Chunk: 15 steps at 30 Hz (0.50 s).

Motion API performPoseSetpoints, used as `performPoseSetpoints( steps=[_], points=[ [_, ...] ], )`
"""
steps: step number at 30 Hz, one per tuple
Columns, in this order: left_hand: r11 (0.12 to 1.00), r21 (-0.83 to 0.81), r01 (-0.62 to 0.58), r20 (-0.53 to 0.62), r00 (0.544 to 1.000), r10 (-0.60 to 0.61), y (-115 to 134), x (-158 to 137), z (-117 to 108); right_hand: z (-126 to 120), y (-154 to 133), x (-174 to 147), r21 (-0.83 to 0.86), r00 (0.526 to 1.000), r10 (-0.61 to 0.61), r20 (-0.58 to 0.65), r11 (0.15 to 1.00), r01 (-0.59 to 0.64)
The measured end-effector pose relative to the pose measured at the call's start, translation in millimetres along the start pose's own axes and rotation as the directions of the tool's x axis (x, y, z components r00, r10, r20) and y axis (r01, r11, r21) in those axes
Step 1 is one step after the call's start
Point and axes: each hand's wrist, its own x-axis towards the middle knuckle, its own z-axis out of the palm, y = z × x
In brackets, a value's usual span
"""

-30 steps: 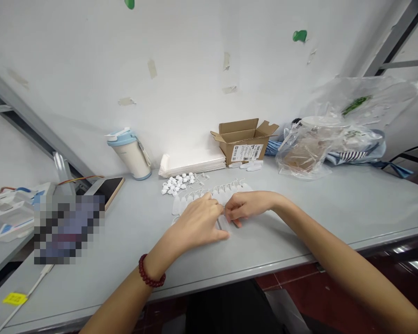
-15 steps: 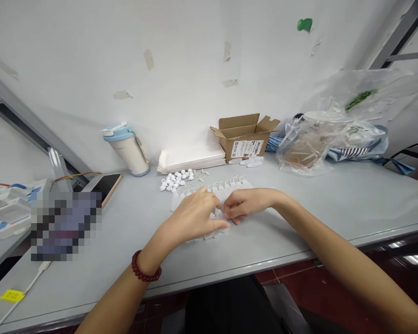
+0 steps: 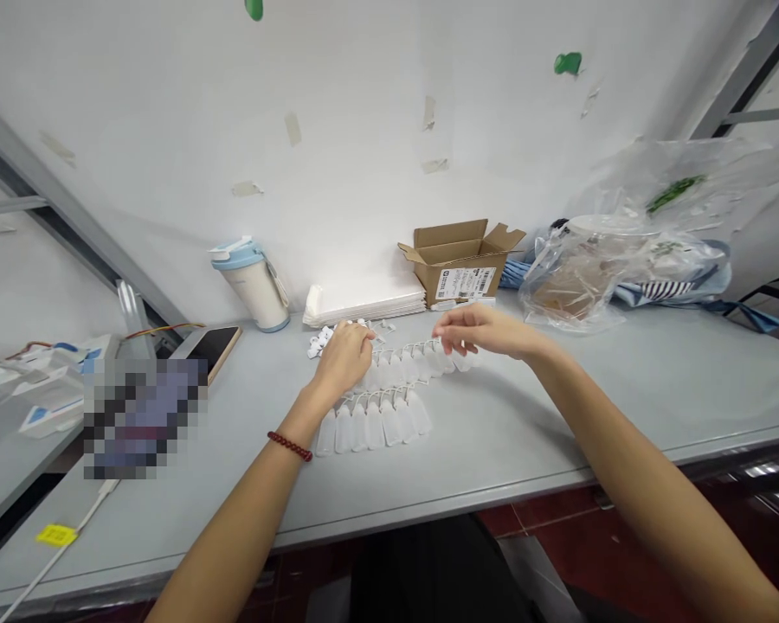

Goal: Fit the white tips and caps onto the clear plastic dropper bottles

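Observation:
Two rows of small translucent white plastic bottles lie on the grey table. The near row (image 3: 376,424) lies free, below my hands. The far row (image 3: 410,366) stretches between them. My left hand (image 3: 344,355), with a red bead bracelet on the wrist, rests on the left end of the far row beside a pile of small white caps (image 3: 321,339). My right hand (image 3: 477,330) pinches the right end of the far row, slightly raised. Whether my left hand grips anything is hidden under its fingers.
A blue-lidded tumbler (image 3: 252,283), a stack of white sheets (image 3: 367,305) and an open cardboard box (image 3: 462,259) stand along the wall. Clear plastic bags (image 3: 623,251) lie at the right. A phone (image 3: 211,346) and a white cable (image 3: 65,541) lie at the left.
Both hands left the spot near the table's front, where they worked close together, and spread apart to the far row. The near row of bottles now lies uncovered.

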Motion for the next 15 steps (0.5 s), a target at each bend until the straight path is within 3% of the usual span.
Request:
performPoseSetpoints(
  steps=[1,3,5,9,15],
  points=[
    [1.000,-0.004,0.000,0.011,1.000,0.000,-3,2,3,-2,5,3,-0.027,0.993,0.002,-0.121,1.000,-0.005],
    [1.000,-0.008,-0.014,0.042,0.999,0.015,-8,5,7,-5,18,12,-0.184,0.935,-0.005,-0.354,0.981,-0.064],
    [0.999,-0.012,-0.052,0.076,0.996,0.053,-10,8,10,-6,32,20,-0.384,0.881,-0.077,-0.467,0.915,-0.124],
    [0.993,-0.023,-0.117,0.124,0.985,0.119,-13,13,13,-10,56,34,-0.556,0.880,-0.137,-0.456,0.815,-0.161],
    [0.987,-0.037,-0.158,0.153,0.975,0.162,-20,19,20,-16,74,47,-0.664,0.886,-0.159,-0.436,0.721,-0.197]
  ],
)
